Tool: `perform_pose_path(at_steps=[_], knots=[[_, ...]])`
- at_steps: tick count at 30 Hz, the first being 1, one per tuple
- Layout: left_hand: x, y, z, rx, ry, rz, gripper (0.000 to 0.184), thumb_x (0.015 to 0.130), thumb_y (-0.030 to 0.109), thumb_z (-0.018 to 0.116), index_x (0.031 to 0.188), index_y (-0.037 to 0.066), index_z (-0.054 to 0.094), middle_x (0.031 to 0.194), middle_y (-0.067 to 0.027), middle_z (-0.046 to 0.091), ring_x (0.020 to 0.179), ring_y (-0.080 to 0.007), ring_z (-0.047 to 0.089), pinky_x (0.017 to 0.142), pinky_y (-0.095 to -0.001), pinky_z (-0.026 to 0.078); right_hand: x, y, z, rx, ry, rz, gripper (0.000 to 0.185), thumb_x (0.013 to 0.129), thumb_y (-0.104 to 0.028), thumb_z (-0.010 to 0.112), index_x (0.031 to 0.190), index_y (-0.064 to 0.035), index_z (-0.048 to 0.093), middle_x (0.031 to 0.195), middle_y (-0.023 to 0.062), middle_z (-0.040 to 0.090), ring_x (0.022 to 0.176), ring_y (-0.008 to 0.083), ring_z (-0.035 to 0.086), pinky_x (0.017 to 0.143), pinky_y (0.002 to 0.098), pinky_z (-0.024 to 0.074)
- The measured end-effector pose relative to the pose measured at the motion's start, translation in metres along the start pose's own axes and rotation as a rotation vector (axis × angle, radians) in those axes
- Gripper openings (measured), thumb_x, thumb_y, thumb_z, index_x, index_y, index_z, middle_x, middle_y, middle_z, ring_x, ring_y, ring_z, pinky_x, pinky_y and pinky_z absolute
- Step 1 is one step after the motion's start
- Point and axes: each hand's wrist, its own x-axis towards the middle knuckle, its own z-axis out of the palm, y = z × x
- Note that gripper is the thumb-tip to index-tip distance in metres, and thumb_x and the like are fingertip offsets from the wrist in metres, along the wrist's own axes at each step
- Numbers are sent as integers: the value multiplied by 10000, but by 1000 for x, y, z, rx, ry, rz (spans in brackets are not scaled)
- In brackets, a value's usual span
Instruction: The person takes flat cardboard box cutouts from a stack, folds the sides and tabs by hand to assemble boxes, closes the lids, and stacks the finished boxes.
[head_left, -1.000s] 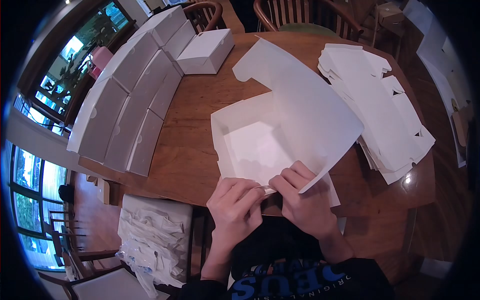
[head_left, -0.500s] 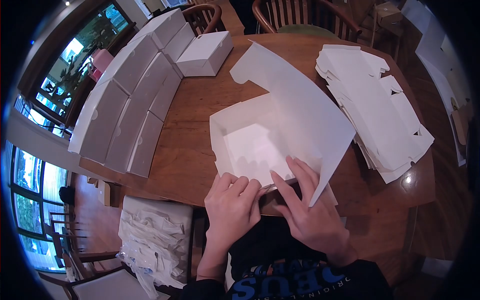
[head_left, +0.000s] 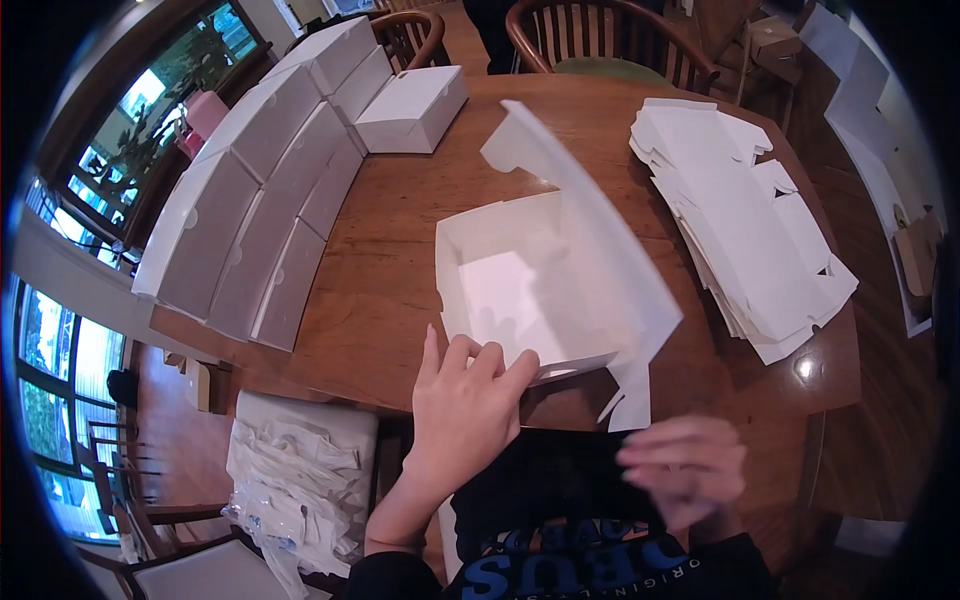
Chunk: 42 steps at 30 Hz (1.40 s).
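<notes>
A white cardboard box (head_left: 500, 290) stands on the table in front of me, its inside facing up and its lid (head_left: 625, 260) raised along the right side. Over the box's near wall curl the fingers of my left hand (head_left: 468, 410), gripping it near the left corner. My right hand (head_left: 690, 465) is off the box, in the air at the lower right below a loose side flap (head_left: 630, 395). Its fingers are smeared by motion, and I can make out nothing in them.
Folded white boxes (head_left: 290, 150) are stacked along the table's left side, with a single one (head_left: 412, 108) beside them. Flat unfolded cardboard blanks (head_left: 745, 220) lie piled at the right. Plastic bags (head_left: 295, 480) rest on a seat at lower left. Wooden chairs (head_left: 610, 40) stand behind the table (head_left: 390, 260).
My right hand has let go of the near wall and moved down and right. The lid now stands more upright, and the box has shifted slightly right. My left hand stays on the near wall.
</notes>
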Motion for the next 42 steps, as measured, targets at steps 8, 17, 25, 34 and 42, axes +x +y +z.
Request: perform_pose_path(at_steps=[8, 17, 25, 34, 42], knots=[[1, -8, -5, -185, -1, 112, 251, 704, 42, 677, 927, 153, 709, 802, -12, 646, 875, -251, 611, 849, -459, 523, 18, 32, -8, -515, -56, -3, 327, 613, -10, 708, 914, -125, 762, 987, 30, 719, 954, 273, 647, 711, 338, 541], [0, -8, 4, -328, 81, 78, 278, 634, -7, 666, 869, 137, 705, 746, -2, 687, 844, -233, 622, 681, -353, 506, 17, 55, 9, -494, 120, -27, 273, 530, -11, 757, 789, -81, 712, 791, 30, 635, 786, 243, 590, 641, 342, 489], [4, -3, 4, -350, 57, 59, 303, 639, -3, 669, 899, 146, 716, 730, 14, 690, 783, -210, 601, 635, -336, 498, 20, 50, 40, -374, 455, 113, 304, 546, 39, 817, 796, -67, 681, 804, 29, 650, 794, 240, 557, 665, 336, 448], [6, -2, 3, -371, 74, 32, 329, 640, -9, 663, 911, 161, 738, 711, 28, 689, 774, -202, 591, 633, -328, 495, 23, 46, 59, -334, 523, 190, 264, 551, 36, 813, 762, -73, 698, 764, 11, 645, 785, 225, 524, 679, 325, 422], [5, 0, -3, -354, 15, 72, 369, 599, 7, 647, 907, 175, 759, 750, 30, 691, 826, -215, 601, 680, -336, 526, 19, 49, 56, -301, 504, 188, 276, 533, 43, 789, 761, -87, 703, 765, 10, 637, 792, 232, 510, 691, 331, 412]])
